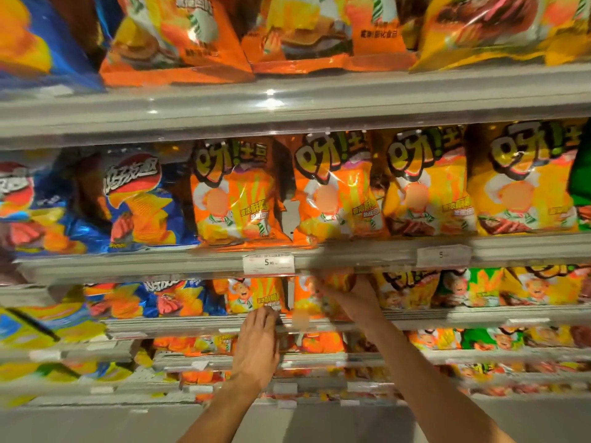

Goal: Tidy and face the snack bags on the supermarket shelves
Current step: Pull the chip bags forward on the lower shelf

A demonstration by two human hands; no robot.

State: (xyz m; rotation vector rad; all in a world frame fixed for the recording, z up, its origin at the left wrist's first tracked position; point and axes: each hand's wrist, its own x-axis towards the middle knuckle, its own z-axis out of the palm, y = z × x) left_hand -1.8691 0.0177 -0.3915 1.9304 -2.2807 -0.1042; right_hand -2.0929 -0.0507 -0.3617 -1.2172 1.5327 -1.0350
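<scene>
Several shelves hold upright snack bags. Two orange bags stand side by side on the third shelf down, just under the price tag. My right hand (pixel 350 297) is on the right orange bag (pixel 305 303), fingers wrapped over its top right corner. My left hand (pixel 257 340) is lower, fingers stretched flat against the shelf edge (pixel 192 326), its fingertips touching the bottom of the left orange bag (pixel 252 294). Whether the left hand grips anything cannot be told.
The shelf above carries orange bags (pixel 235 193), yellow bags (pixel 425 183) and blue bags (pixel 140 203). A white price tag (pixel 268 263) hangs on its rail. Yellow and green bags (pixel 470 287) stand right of my right hand, blue ones (pixel 172 297) to the left. Lower shelves hold more bags.
</scene>
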